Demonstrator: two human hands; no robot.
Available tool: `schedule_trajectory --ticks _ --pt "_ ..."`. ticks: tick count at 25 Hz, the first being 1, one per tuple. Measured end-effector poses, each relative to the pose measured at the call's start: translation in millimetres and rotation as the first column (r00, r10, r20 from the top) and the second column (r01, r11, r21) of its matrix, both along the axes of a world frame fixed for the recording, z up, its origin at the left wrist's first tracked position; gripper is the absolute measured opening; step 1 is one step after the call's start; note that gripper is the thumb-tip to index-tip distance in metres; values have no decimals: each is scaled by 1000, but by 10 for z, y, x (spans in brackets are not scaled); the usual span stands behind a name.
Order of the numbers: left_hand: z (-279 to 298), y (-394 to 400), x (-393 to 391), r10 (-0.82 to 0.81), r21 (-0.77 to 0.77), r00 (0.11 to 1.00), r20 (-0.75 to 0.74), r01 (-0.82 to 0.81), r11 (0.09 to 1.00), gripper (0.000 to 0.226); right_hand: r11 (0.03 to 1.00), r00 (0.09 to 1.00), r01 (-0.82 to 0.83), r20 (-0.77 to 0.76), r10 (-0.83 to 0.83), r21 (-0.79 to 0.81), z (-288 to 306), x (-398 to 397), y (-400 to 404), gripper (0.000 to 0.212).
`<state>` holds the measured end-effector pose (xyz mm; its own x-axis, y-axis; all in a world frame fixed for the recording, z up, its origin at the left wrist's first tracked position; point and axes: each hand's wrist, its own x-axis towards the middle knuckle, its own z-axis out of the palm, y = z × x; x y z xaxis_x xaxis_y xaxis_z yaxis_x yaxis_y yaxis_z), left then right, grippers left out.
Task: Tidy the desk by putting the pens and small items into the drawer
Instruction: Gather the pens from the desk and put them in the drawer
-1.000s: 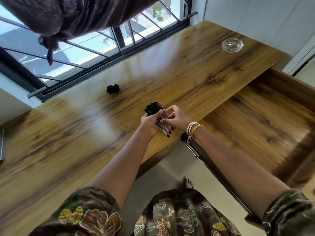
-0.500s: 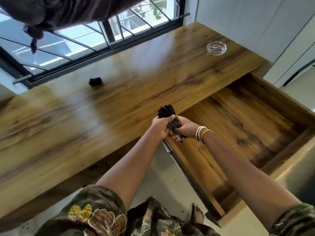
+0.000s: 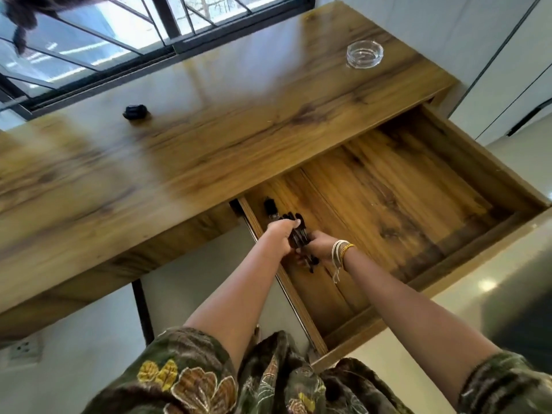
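A bundle of black pens [image 3: 299, 236] is held low inside the open wooden drawer [image 3: 388, 186], near its left wall. My left hand [image 3: 280, 234] grips the bundle from the left and my right hand [image 3: 318, 248] grips it from the right. One black-capped pen [image 3: 270, 208] lies apart on the drawer floor just beyond the bundle. A small black item [image 3: 136, 112] sits on the wooden desk [image 3: 209, 115] near the window.
A clear glass ashtray [image 3: 364, 54] stands at the desk's far right corner. The drawer sticks out to the right below the desk edge. A barred window [image 3: 89, 40] runs along the back. A wall socket [image 3: 24, 349] is at lower left.
Both hands carried the pen bundle from the desk top, over the desk edge and down into the open drawer. The view swung right, showing the whole drawer.
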<state>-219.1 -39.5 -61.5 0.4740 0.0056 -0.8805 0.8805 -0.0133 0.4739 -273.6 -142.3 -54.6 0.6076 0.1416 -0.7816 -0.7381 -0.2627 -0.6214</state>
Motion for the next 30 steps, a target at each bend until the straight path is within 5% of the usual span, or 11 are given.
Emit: schedule_trajectory --ticks 8,14,20,30 --pt "470 41 -87 132 -36 985 -115 -137 990 60 943 999 -45 -24 39 -329 -324 1 126 34" --pt "523 115 -77 85 -52 983 -160 -95 994 77 761 977 -122 59 206 -637 -239 -61 141 20" --pt "546 164 -119 40 -81 994 -101 -49 996 78 658 947 -190 41 319 -729 -176 -119 85 16" --pt "561 63 -246 25 -110 983 -182 -46 993 83 701 954 36 234 188 -712 -289 -5 -32 16"
